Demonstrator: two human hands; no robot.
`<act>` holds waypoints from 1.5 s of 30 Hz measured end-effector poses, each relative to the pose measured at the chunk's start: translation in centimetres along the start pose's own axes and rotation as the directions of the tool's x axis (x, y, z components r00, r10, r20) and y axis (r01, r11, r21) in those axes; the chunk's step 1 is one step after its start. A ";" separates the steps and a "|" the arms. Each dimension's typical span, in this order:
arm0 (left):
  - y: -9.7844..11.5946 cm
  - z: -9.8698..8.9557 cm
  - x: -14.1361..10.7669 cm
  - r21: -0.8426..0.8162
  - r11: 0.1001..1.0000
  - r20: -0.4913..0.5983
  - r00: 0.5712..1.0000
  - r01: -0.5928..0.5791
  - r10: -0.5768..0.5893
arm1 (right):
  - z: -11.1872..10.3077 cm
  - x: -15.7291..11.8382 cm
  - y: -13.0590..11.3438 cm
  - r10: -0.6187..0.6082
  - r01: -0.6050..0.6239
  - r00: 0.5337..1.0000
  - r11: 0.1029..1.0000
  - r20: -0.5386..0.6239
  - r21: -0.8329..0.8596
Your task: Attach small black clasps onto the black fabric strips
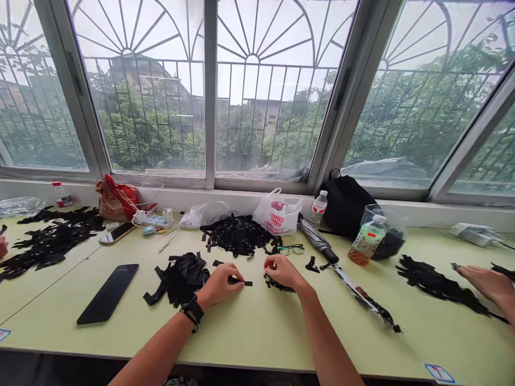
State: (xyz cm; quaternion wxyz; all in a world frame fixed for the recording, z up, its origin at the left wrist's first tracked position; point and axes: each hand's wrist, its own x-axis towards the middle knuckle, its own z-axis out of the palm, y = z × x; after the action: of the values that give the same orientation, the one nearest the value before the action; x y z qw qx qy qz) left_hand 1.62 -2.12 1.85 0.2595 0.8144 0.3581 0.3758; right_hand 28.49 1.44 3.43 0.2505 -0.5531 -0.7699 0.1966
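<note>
My left hand (221,285), with a dark watch on its wrist, pinches a short black strip (248,283) just above the table. Beside that wrist lies a heap of black strips (185,276). My right hand (284,269) hovers over a small pile of tiny black pieces (280,286), thumb and fingertips drawn together. Whatever those fingertips hold is too small to make out. Farther back, between the two hands, spreads a larger pile of black pieces (237,234).
On the pale green table (249,340) lie a black tablet-like slab (108,294), a phone (118,234), glasses (291,249) and a folded umbrella (317,239). Bottles, bags and cables line the window side. Other people's hands appear at the right (488,284) and left edges near black strips.
</note>
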 end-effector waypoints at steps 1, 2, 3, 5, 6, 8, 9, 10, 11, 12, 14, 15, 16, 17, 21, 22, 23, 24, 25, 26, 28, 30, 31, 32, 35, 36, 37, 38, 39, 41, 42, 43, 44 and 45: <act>-0.1 0.0 0.0 0.001 1.000 0.001 1.000 -0.001 0.001 | -0.1 0.0 -0.1 -0.007 0.007 1.000 1.000 0.016 0.013; -0.2 0.1 0.0 0.001 1.000 0.004 1.000 -0.001 0.001 | -0.2 -0.1 -0.1 -0.010 0.010 1.000 1.000 0.029 0.025; -0.2 0.1 0.0 0.000 1.000 0.008 1.000 0.000 0.000 | -0.3 -0.1 -0.1 -0.006 0.005 0.999 0.999 0.036 0.035; -0.3 0.1 0.0 0.000 1.000 0.018 1.000 0.000 0.000 | -0.5 -0.1 0.0 0.015 -0.017 0.999 0.999 0.034 0.045; -0.3 0.1 0.0 0.000 1.000 0.022 1.000 0.000 -0.001 | -0.5 -0.1 0.0 0.025 -0.027 0.999 0.999 0.035 0.046; -0.3 0.0 0.1 0.003 1.000 0.023 1.000 0.002 -0.002 | -0.5 -0.1 0.2 0.033 -0.037 0.997 0.998 0.067 0.054; -0.3 0.0 0.1 0.005 1.000 0.022 1.000 0.003 -0.003 | -0.5 -0.1 0.3 0.031 -0.037 0.995 0.997 0.097 0.062; -0.2 0.0 0.1 0.006 1.000 0.021 1.000 0.005 -0.005 | -0.5 -0.2 0.4 0.024 -0.033 0.992 0.997 0.128 0.072; -0.2 0.0 0.1 0.008 1.000 0.020 1.000 0.007 -0.007 | -0.4 -0.2 0.4 0.015 -0.028 0.988 0.996 0.151 0.082; -0.2 0.0 0.1 0.009 1.000 0.021 1.000 0.009 -0.010 | -0.4 -0.2 0.4 0.007 -0.021 0.987 0.996 0.163 0.088; -0.1 0.0 0.1 0.010 1.000 0.024 1.000 0.011 -0.011 | -0.3 -0.2 0.5 -0.003 -0.012 0.988 0.996 0.156 0.090; -0.1 0.0 0.0 0.010 1.000 0.024 1.000 0.010 -0.011 | -0.3 -0.2 0.6 -0.003 -0.009 0.990 0.996 0.142 0.087; -0.1 0.0 0.0 0.010 1.000 0.021 1.000 0.010 -0.010 | -0.3 -0.2 0.6 0.000 -0.011 0.992 0.997 0.129 0.081; -0.1 0.1 0.0 0.010 1.000 0.016 1.000 0.010 -0.010 | -0.3 -0.1 0.7 0.005 -0.014 0.993 0.997 0.118 0.072; -0.3 0.2 0.0 0.008 1.000 0.003 1.000 0.008 -0.008 | -0.4 -0.1 0.8 0.022 -0.024 0.995 0.999 0.101 0.026; -0.3 0.2 0.0 0.008 1.000 0.002 1.000 0.009 -0.009 | -0.4 -0.1 0.9 0.022 -0.024 0.994 1.000 0.102 0.019; -0.3 0.2 0.0 0.010 1.000 0.000 1.000 0.009 -0.009 | -0.3 -0.1 0.9 0.021 -0.023 0.995 1.000 0.102 0.016; -0.4 0.3 0.0 0.012 1.000 -0.002 1.000 0.009 -0.009 | -0.3 -0.1 0.9 0.019 -0.020 0.994 1.000 0.105 0.014; -0.4 0.3 0.0 0.014 1.000 -0.005 1.000 0.010 -0.010 | -0.2 -0.1 1.0 0.015 -0.016 0.994 1.000 0.107 0.011; -0.4 0.3 0.0 0.016 1.000 -0.007 1.000 0.011 -0.011 | -0.1 -0.1 1.1 0.010 -0.011 0.994 1.000 0.108 0.008; -0.4 0.3 -0.1 0.017 1.000 -0.006 1.000 0.013 -0.013 | 0.0 -0.1 1.3 -0.001 0.000 0.994 1.000 0.108 0.004; -0.3 0.2 -0.1 0.016 1.000 -0.005 1.000 0.017 -0.017 | 0.1 0.0 1.4 -0.006 0.006 0.995 1.000 0.104 0.003; -0.3 0.2 -0.1 0.016 1.000 -0.004 1.000 0.017 -0.017 | 0.1 -0.1 1.4 -0.004 0.004 0.995 1.000 0.096 0.000; -0.2 0.2 -0.1 0.016 1.000 -0.002 1.000 0.017 -0.017 | 0.1 -0.1 1.5 0.002 -0.001 0.996 1.000 0.086 -0.007; -0.2 0.1 -0.1 0.021 1.000 0.007 1.000 0.017 -0.017 | 0.1 -0.1 1.4 0.030 -0.029 0.998 0.999 0.058 -0.030; -0.2 0.1 -0.1 0.023 1.000 0.009 1.000 0.017 -0.017 | 0.1 -0.1 1.3 0.037 -0.036 0.998 0.999 0.057 -0.029; -0.2 0.1 0.0 0.024 1.000 0.010 1.000 0.017 -0.017 | 0.1 -0.1 1.3 0.044 -0.042 0.997 0.999 0.060 -0.024; -0.2 0.1 0.0 0.025 1.000 0.011 1.000 0.016 -0.016 | 0.1 -0.1 1.2 0.048 -0.047 0.997 0.999 0.065 -0.014; -0.2 0.1 0.0 0.026 1.000 0.012 1.000 0.014 -0.014 | 0.0 -0.1 1.2 0.049 -0.049 0.997 0.999 0.067 -0.004; -0.2 0.2 0.0 0.026 1.000 0.011 1.000 0.012 -0.012 | 0.0 -0.1 1.0 0.041 -0.042 0.997 0.999 0.063 0.015; -0.3 0.2 0.0 0.026 1.000 0.010 1.000 0.012 -0.012 | 0.0 -0.1 1.0 0.034 -0.035 0.998 0.999 0.058 0.024; -0.3 0.2 0.0 0.026 1.000 0.009 1.000 0.011 -0.011 | -0.1 -0.2 0.9 0.026 -0.027 0.998 0.999 0.049 0.033; -0.3 0.2 0.0 0.026 1.000 0.009 1.000 0.010 -0.010 | -0.1 -0.2 0.8 0.013 -0.015 0.999 0.999 0.043 0.045; -0.3 0.2 0.0 0.026 1.000 0.009 1.000 0.009 -0.009 | -0.1 -0.2 0.8 -0.001 -0.001 0.999 0.998 0.043 0.057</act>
State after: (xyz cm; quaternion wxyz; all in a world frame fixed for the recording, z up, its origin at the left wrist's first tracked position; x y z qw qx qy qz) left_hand 1.65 -2.00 1.54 0.2522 0.8177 0.3654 0.3664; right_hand 29.22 1.46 3.05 0.2495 -0.5413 -0.7692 0.2301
